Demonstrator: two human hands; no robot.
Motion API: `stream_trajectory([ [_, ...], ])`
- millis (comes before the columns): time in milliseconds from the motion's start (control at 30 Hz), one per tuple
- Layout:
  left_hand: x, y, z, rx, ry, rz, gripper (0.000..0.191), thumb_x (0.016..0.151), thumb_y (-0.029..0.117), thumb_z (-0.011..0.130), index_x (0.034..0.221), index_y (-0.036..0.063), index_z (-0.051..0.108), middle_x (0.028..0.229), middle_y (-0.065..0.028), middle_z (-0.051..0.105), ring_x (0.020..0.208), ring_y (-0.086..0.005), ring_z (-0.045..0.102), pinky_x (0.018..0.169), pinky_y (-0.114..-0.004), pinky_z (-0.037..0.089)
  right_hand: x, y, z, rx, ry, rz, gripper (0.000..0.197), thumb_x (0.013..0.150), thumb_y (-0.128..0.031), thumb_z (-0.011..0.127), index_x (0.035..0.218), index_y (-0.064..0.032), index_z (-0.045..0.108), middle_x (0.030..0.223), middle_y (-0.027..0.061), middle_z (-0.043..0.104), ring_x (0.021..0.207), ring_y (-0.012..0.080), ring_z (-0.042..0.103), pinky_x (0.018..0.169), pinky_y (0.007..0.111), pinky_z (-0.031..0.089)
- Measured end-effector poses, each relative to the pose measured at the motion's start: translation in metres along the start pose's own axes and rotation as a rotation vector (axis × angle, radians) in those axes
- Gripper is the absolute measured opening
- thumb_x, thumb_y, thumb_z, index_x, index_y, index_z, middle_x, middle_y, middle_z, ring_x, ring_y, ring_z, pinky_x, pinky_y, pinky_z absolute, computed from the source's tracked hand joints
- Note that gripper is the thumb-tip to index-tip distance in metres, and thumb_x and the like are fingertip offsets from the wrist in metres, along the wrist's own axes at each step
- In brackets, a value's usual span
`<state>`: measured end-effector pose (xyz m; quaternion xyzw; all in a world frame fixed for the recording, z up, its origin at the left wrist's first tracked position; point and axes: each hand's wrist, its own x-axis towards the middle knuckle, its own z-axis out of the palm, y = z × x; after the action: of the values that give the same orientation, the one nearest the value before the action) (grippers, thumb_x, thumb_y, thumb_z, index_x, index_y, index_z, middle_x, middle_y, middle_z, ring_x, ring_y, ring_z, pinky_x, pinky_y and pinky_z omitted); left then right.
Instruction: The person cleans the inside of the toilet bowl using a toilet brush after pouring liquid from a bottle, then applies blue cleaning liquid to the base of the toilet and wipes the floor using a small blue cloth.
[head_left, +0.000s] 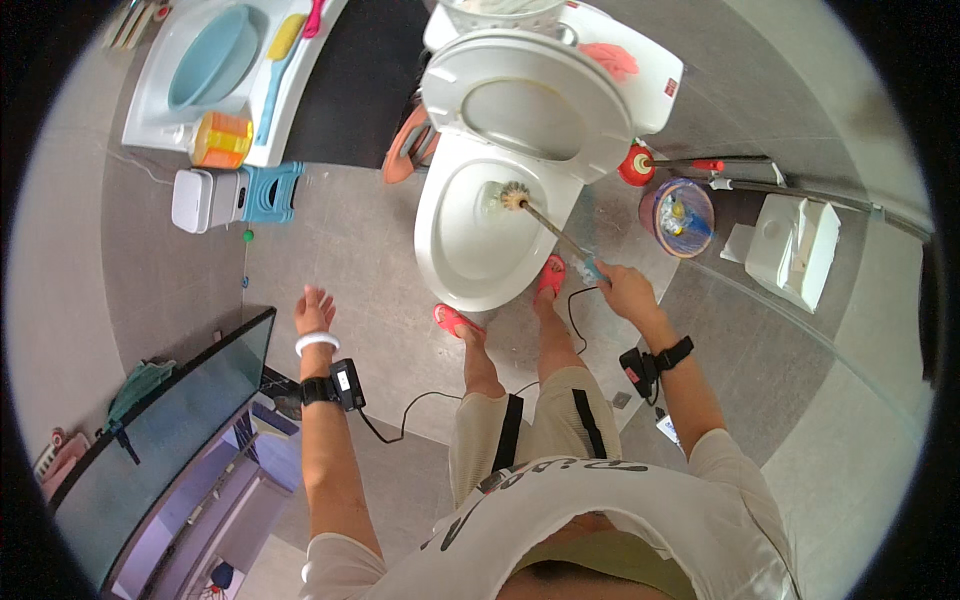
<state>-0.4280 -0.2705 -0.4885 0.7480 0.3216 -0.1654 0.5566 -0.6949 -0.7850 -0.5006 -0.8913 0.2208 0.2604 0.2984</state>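
Observation:
My right hand (628, 294) grips the blue handle end of a toilet brush (556, 232). The round bristle head of that brush is inside the white toilet bowl (450, 259), beside the water at its bottom. Some clear crumpled plastic (587, 268) hangs about the handle. Raised behind the bowl is the toilet lid (517, 112), leaning back against the cistern (651, 97). My left hand (313, 309) holds nothing; it hovers to the left of the toilet with its fingers slightly apart.
A plunger (637, 163) and a lined waste bin (681, 217) stand right of the toilet. At upper left, a washbasin (154, 120) holds a blue tub (214, 56), a long-handled sponge brush (274, 82) and a soap bottle (223, 140). Cables cross the floor (375, 330) near my feet.

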Motion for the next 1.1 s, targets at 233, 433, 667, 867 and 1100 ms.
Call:
stream_trajectory([
  [233, -0.022, -0.115, -0.115, -0.075, 0.255, -0.3, 0.07, 0.093, 0.052, 0.055, 0.14, 0.0036, 0.038, 0.139, -0.0171, 0.045, 0.12, -0.0328, 0.052, 0.094, -0.046, 0.046, 0.043, -0.054, -0.013, -0.433, 0.048, -0.079, 0.028, 0.088, -0.019, 0.058, 0.114, -0.0097, 0.063, 0.086, 0.0158, 0.068, 0.081, 0.0378, 0.065, 0.068, 0.049, 0.051],
  [433, -0.054, -0.164, -0.17, -0.202, 0.166, -0.362, 0.071, 0.094, 0.056, 0.05, 0.14, 0.0027, 0.04, 0.143, -0.0178, 0.041, 0.117, -0.0312, 0.055, 0.094, -0.043, 0.048, 0.05, -0.108, -0.024, -0.64, 0.07, -0.12, 0.018, 0.089, -0.017, 0.054, 0.099, -0.0102, 0.068, 0.081, 0.0128, 0.069, 0.074, 0.0309, 0.068, 0.059, 0.043, 0.051],
  [667, -0.072, -0.183, -0.159, -0.235, 0.109, -0.424, 0.072, 0.095, 0.055, 0.048, 0.14, -0.0006, 0.039, 0.145, -0.0193, 0.04, 0.123, -0.0328, 0.051, 0.098, -0.044, 0.046, 0.022, -0.139, -0.039, -0.937, 0.062, -0.211, 0.013, 0.084, -0.015, 0.059, 0.092, -0.0103, 0.069, 0.08, 0.0123, 0.069, 0.074, 0.0268, 0.07, 0.058, 0.038, 0.053],
  [867, -0.076, -0.193, -0.134, -0.264, 0.06, -0.423, 0.074, 0.094, 0.056, 0.049, 0.139, -0.0026, 0.039, 0.143, -0.0204, 0.042, 0.123, -0.0333, 0.052, 0.098, -0.043, 0.045, 0.021, -0.21, -0.017, -0.746, -0.365, -0.379, 0.018, 0.082, -0.015, 0.061, 0.097, -0.01, 0.069, 0.087, 0.013, 0.07, 0.084, 0.0322, 0.068, 0.067, 0.043, 0.054],
  [1100, -0.075, -0.202, -0.13, -0.316, 0.043, -0.431, 0.074, 0.095, 0.054, 0.049, 0.14, -0.004, 0.037, 0.142, -0.0206, 0.043, 0.122, -0.0329, 0.052, 0.097, -0.042, 0.046, 0.08, -0.147, -0.063, -0.662, 0.269, -0.192, 0.018, 0.081, -0.019, 0.062, 0.093, -0.0102, 0.071, 0.086, 0.0146, 0.07, 0.082, 0.0341, 0.068, 0.069, 0.045, 0.054],
])
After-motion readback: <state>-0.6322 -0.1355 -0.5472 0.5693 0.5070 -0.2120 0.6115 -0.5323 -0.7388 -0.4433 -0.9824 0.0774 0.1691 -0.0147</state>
